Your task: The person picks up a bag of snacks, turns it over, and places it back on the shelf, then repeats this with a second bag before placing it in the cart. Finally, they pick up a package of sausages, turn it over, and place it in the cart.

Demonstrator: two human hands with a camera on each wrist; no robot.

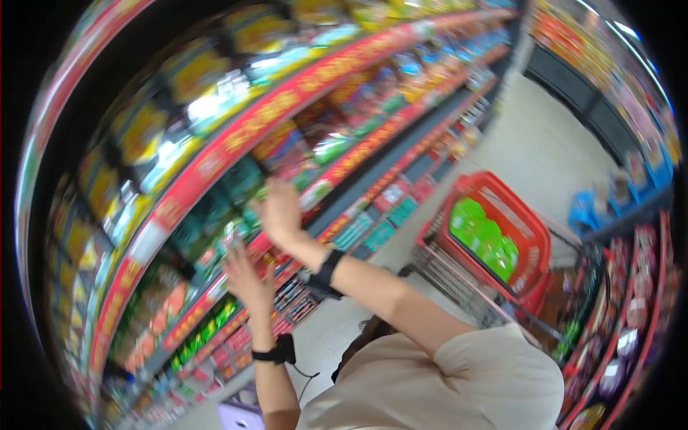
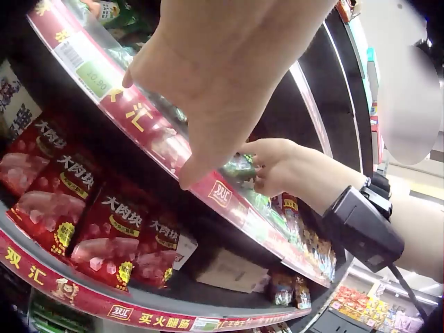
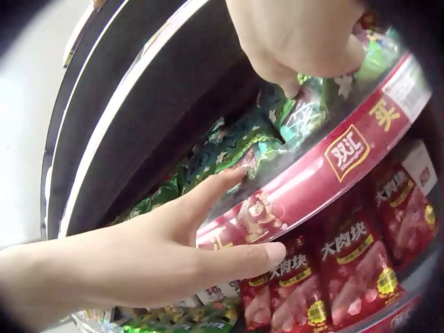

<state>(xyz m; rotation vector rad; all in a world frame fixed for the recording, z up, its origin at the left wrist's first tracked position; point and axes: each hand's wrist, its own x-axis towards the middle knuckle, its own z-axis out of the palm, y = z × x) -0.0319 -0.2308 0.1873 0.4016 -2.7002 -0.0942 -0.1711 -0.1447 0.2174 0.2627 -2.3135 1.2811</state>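
Note:
My right hand (image 1: pixel 282 215) bends over a row of shiny green packets on a shelf. In the right wrist view, the thumb and fingers of the right hand (image 3: pixel 305 41) close around a green packet (image 3: pixel 305 114). To the left, my left hand (image 1: pixel 247 283) spreads its fingers at the same shelf. Its index fingertip overlaps another green packet (image 3: pixel 257 156), while the thumb lies across the red shelf strip (image 3: pixel 291 187). Seen close up in the left wrist view, the left hand (image 2: pixel 208 83) hides part of the row.
Red meat-snack bags (image 2: pixel 111 229) stand on the shelf below. Higher up are yellow packages (image 1: pixel 193 75) behind another red strip. A red basket (image 1: pixel 530 229) with bright green items (image 1: pixel 480 233) sits on a trolley (image 1: pixel 448 276) at my right. More stocked shelves (image 1: pixel 616 337) line the far right.

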